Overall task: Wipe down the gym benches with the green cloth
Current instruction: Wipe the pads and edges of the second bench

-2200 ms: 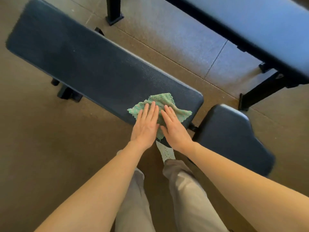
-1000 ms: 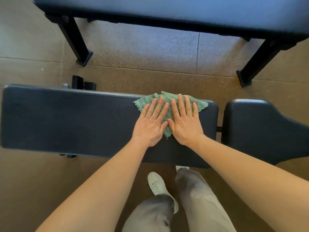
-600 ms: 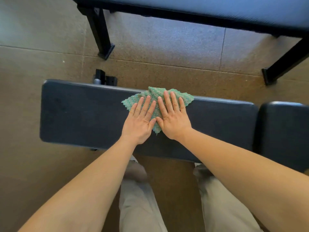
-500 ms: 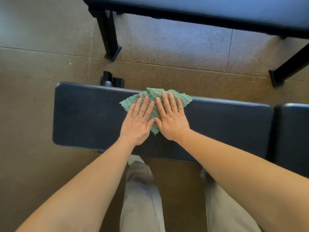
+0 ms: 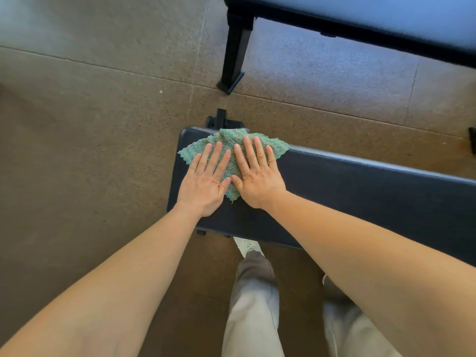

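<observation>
I am pressing both hands flat on the green cloth [image 5: 226,143], which is lying at the left end of the near bench [image 5: 360,191]. The fingers [image 5: 215,157] of my left hand [image 5: 203,186] are stretched out straight and slightly fanned, not curled around anything; they are lying on top of the cloth while the heel of that palm is resting on the dark padding just behind it. My right hand [image 5: 257,181] is doing the same beside it: its fingers [image 5: 257,153] are extended, a little spread, pushing down on the right half of the cloth without gripping it. The two thumbs are touching or almost touching over the cloth's near corner, which is poking out between the hands.

The cloth is spreading out wider than my hands, its left corner reaching the end edge of the bench and its far edge hanging over the far rim of the pad. Both forearms are running in from the bottom of the view, bare, converging toward the cloth, with the wrists bent back so the palms are sitting flat.

I am standing on the near side of the bench; light trousers [image 5: 255,305] and a white shoe [image 5: 247,246] are showing below the pad's edge. A second bench [image 5: 386,19] is standing further off at the top right, one black leg [image 5: 235,55] planted on the brown floor [image 5: 90,150], well apart from the one I am working on.
</observation>
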